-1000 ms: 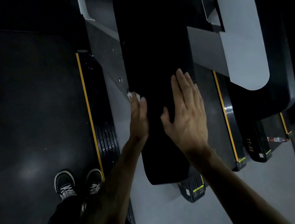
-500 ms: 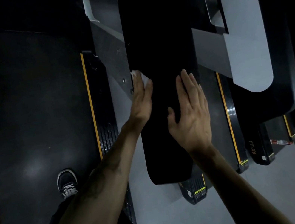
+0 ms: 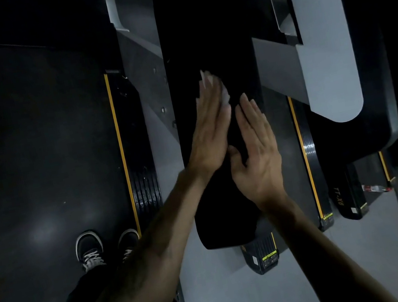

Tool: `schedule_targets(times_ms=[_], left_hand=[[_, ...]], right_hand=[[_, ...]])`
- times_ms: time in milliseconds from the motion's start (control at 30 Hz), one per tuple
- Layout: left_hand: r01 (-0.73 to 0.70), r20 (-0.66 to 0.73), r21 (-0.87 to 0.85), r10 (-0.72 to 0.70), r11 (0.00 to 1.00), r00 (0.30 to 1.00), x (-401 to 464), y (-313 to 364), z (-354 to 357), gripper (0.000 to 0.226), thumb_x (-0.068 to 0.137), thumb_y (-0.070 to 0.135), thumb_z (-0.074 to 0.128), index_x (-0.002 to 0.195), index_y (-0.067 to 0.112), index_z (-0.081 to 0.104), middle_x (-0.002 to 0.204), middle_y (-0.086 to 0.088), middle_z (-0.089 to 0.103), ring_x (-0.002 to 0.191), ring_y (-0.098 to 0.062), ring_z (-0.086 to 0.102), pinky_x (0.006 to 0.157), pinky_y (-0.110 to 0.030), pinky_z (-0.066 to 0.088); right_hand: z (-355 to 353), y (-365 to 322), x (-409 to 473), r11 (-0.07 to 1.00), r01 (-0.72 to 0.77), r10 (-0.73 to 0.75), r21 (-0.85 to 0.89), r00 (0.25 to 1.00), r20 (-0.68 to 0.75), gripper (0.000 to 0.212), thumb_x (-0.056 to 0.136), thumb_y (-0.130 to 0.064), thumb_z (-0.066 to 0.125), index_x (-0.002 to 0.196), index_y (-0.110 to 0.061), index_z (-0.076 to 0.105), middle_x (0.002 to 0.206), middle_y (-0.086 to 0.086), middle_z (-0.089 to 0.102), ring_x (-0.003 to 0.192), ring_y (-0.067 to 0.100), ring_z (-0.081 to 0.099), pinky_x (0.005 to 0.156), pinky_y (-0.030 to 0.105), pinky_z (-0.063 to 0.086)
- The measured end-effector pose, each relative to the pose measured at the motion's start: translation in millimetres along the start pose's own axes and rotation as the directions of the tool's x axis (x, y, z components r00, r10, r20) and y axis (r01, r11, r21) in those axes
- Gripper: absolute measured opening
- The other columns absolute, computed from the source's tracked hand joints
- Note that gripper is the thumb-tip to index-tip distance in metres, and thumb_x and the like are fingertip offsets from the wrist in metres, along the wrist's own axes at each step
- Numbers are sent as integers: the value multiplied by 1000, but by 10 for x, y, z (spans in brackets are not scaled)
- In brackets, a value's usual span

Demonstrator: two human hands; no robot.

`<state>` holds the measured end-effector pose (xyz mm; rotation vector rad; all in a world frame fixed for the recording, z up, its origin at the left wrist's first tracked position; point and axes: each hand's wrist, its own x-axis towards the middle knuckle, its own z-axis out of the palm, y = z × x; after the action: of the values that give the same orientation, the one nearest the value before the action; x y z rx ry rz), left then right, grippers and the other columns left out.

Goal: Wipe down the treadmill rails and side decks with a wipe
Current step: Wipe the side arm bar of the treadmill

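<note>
A wide black treadmill rail [image 3: 200, 30] runs away from me through the middle of the view. My left hand [image 3: 211, 130] lies flat on top of it, pressing a white wipe [image 3: 223, 93] whose crumpled edge shows past the fingertips. Beside it, my right hand [image 3: 256, 151] rests flat on the same rail, fingers together, with nothing under it that I can see. The black side deck [image 3: 136, 140] with a yellow stripe lies below, left of the rail.
The treadmill belt [image 3: 36, 142] fills the left, and my two shoes [image 3: 106, 247] stand on it near the deck. A neighbouring treadmill's grey rail [image 3: 326, 48] and yellow-striped decks [image 3: 309, 158] sit at right. Grey floor [image 3: 223, 293] lies between the machines.
My left hand has slid with the wipe from the rail's left edge onto its top, moving right and farther away. The right hand has stayed on the rail.
</note>
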<state>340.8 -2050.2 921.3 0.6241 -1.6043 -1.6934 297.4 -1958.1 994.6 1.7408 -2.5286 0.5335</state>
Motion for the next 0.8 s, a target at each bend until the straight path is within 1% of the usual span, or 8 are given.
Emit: schedule_targets(times_ms=[133, 333, 400, 467, 533, 600, 700, 800], left_hand=[[118, -45, -41, -120, 992, 992, 328, -124, -101, 66, 110, 44, 22, 165, 17, -2, 172, -1, -14, 158, -12, -13, 128, -53, -5], [290, -63, -184, -305, 939, 950, 82, -271, -56, 71, 108, 55, 26, 165, 24, -3, 173, 8, -8, 157, -4, -8, 130, -50, 2], [243, -55, -215, -260, 946, 964, -65, -287, -42, 71, 109, 52, 27, 165, 19, 1, 173, 5, -5, 158, -10, -5, 130, -51, 4], [182, -42, -205, -194, 962, 980, -222, -245, -11, 64, 112, 39, 27, 165, 12, 4, 173, 2, -4, 159, -15, -6, 129, -53, 3], [123, -26, -140, -128, 983, 991, -344, -136, 42, 58, 112, 27, 28, 164, 9, 8, 173, -1, -3, 159, -18, -7, 130, -50, 0], [26, -13, -70, -27, 997, 1000, -377, -33, 97, 57, 111, 24, 28, 162, 4, 11, 172, -7, -2, 160, -23, -6, 129, -46, -3], [-58, 27, -1, 58, 998, 998, -157, 117, 85, 60, 110, 27, 26, 161, -1, 9, 171, -7, -5, 160, -25, -4, 129, -48, -5], [-39, 60, 63, 35, 997, 998, 209, 167, 9, 70, 110, 48, 18, 164, 6, 3, 172, -8, -10, 159, -19, -10, 129, -48, -8]], right_hand=[[-8, 16, 2, 1000, -4, 4, 4, 1000, 10, 69, 87, 0, 59, 153, 6, 38, 165, 19, 30, 156, 32, 23, 127, 51, 22], [-18, 36, 8, 999, 1, -2, 40, 1000, 23, 70, 87, 1, 58, 153, 6, 38, 165, 19, 31, 156, 33, 22, 123, 58, 25], [-26, 48, 5, 995, -7, 5, 98, 1000, 13, 65, 89, 3, 55, 152, 6, 40, 164, 19, 33, 156, 33, 24, 121, 60, 27], [-32, 68, 1, 989, -6, 5, 148, 1000, 5, 61, 91, 5, 51, 150, 6, 42, 162, 20, 36, 155, 33, 26, 120, 62, 28], [-35, 80, 7, 983, -1, 0, 184, 1000, 6, 60, 90, 6, 50, 149, 7, 44, 162, 20, 37, 155, 33, 27, 121, 61, 28], [-46, 79, 13, 975, -15, 12, 220, 1000, 15, 59, 89, 7, 47, 148, 7, 45, 161, 20, 37, 155, 32, 27, 124, 55, 26], [-66, 73, 21, 967, -56, 51, 250, 998, 25, 61, 88, 10, 44, 148, 6, 46, 161, 17, 39, 155, 29, 27, 125, 51, 25], [-80, 75, 18, 964, -54, 46, 259, 998, 39, 61, 89, 10, 46, 149, 5, 45, 162, 17, 38, 156, 29, 25, 124, 56, 25]])
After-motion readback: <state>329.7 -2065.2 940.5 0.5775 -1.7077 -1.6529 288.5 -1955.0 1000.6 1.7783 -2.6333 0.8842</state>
